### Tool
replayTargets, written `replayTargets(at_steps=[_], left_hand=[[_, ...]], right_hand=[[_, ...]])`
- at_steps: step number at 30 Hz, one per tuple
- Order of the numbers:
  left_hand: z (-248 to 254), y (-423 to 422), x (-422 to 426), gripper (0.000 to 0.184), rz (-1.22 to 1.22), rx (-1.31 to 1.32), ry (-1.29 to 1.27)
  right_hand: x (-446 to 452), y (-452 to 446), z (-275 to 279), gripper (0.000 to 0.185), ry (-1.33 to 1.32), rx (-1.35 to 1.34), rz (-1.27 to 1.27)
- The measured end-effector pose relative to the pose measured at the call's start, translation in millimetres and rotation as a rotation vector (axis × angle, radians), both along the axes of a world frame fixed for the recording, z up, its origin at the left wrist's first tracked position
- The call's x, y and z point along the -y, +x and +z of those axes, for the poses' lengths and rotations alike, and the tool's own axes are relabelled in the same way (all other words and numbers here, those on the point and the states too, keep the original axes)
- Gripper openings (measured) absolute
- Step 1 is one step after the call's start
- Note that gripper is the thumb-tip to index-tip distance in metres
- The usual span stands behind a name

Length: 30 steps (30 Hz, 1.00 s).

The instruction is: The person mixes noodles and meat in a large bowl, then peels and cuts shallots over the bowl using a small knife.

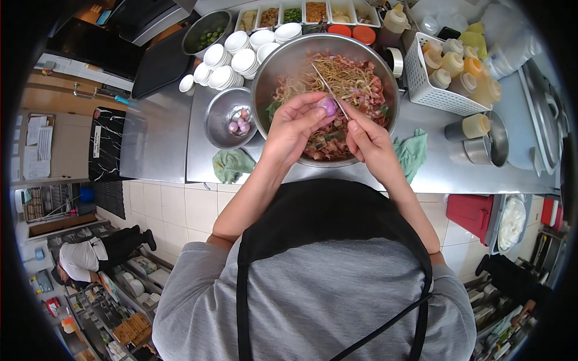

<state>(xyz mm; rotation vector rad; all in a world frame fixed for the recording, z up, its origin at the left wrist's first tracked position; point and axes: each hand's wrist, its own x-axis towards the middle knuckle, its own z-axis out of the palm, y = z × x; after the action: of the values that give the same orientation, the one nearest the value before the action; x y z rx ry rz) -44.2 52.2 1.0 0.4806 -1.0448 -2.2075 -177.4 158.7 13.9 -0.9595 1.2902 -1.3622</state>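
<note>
Over a large steel bowl (255, 102) my left hand (297, 123) holds a peeled purple shallot (327, 107) between its fingertips. My right hand (368, 139) is closed round a knife (327, 84), its thin blade slanting up and left beside the shallot. Beneath both hands the bowl is filled with reddish sliced meat (334, 147), thin pale-brown strips (346, 81) and some green leaves. Left of it, a smaller steel bowl (215, 123) contains several shallots (243, 126).
Green cloths (233, 165) (412, 153) lie either side of the large bowl. White cups (244, 61) are stacked behind the small bowl, near a pot of green limes (209, 39). A white basket (430, 93) of bottles stands right. Two other people (84, 259) (512, 277) are farther off.
</note>
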Motion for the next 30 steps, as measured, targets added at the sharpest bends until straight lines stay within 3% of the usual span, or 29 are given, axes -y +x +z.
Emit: replayTargets(at_steps=[21,30], left_hand=[[10,-4,-2,0.028,0.046,0.029,-0.025],[10,-5,-2,0.032,0.128,0.251,-0.317]], right_hand=[[1,1,0,0.037,0.045,0.057,-0.038],[4,-4,-8,0.035,-0.054,-0.005,-0.016]])
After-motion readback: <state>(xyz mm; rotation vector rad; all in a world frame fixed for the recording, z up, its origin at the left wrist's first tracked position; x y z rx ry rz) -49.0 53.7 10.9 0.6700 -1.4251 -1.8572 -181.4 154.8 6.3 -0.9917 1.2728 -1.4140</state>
